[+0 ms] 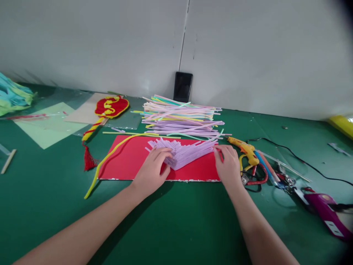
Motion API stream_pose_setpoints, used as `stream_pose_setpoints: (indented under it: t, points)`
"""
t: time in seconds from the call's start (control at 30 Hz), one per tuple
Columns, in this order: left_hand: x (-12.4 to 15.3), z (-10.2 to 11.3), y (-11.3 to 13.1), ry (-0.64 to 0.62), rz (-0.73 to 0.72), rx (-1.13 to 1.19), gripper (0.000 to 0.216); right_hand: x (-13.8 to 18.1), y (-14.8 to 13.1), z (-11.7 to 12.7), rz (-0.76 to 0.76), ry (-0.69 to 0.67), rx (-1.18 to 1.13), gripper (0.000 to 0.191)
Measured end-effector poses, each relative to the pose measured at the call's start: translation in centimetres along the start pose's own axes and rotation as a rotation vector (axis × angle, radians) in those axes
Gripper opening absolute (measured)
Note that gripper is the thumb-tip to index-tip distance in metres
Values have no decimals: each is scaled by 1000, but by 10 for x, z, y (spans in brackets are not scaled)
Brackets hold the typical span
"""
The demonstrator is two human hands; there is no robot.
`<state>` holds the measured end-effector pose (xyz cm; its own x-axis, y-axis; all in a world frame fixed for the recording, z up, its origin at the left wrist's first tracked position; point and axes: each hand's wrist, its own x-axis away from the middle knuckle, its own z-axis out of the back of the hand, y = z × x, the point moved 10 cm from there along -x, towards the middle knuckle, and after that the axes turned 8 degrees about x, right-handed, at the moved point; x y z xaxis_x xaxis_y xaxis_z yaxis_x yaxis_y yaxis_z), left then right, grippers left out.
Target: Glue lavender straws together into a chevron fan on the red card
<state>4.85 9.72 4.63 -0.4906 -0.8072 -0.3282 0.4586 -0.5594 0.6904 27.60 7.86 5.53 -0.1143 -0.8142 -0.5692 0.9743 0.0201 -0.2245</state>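
Note:
A V-shaped piece of purple pipe cleaners (187,154), laid side by side, rests on a red sheet of board (124,158). My left hand (153,167) is curled over the left arm of the V, its fingertips on the stems and its thumb by the lower point. At the right end of the V, my right hand (228,163) has thumb and fingers bent together at the stem tips; the exact grip is partly hidden. Behind the board lies a pile of loose pipe cleaners (182,116) in purple, pink, yellow and green.
A yellow pipe cleaner (103,162) curves over the board's left side. Left of it lies a red and yellow fan-shaped ornament (111,106) with a tassel. A phone (183,86) leans on the wall. Right are a yellow glue gun (245,149), tools and a purple power strip (325,213).

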Motion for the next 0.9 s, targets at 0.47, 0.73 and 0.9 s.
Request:
stream_pose_setpoints:
  t: [0.47, 0.73, 0.9]
  points:
    - [-12, 10, 0, 44, 8, -192, 27, 9, 4, -23, -182, -152, -221, 27]
    - [-71, -10, 3, -195, 17, -199, 15, 8, -1, -26, -194, -196, -178, 22]
    - [-66, -20, -9, -260, 12, -196, 32, 9, -3, -31, -190, -247, -173, 21]
